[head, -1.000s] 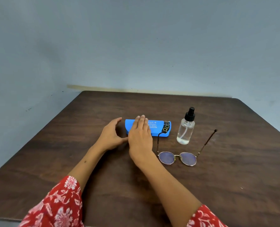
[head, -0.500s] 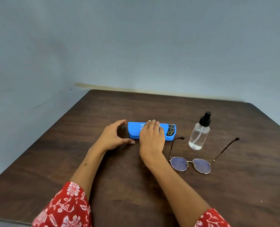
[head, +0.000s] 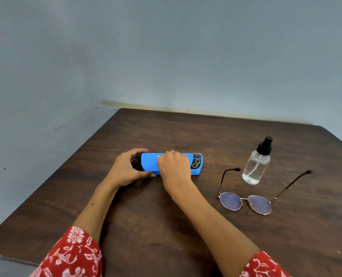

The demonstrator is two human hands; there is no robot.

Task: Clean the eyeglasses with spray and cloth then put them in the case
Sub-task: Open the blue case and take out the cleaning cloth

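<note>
A blue eyeglass case with a black patterned end lies closed on the dark wooden table. My left hand curls round its left end, thumb at the front edge. My right hand grips the case over its middle, fingers curled across the top. The eyeglasses, round lenses in a thin metal frame, lie to the right with their arms unfolded, pointing away from me. A clear spray bottle with a black nozzle stands upright just behind them. No cloth is visible.
The table stands in a corner of grey-blue walls, its left edge and near edge in view. Bare wood stretches between my arms and in front of the glasses.
Both hands have closed onto the case: the right hand's flat fingers now curl over it, and the left hand has moved in round its left end. The view shifted left.
</note>
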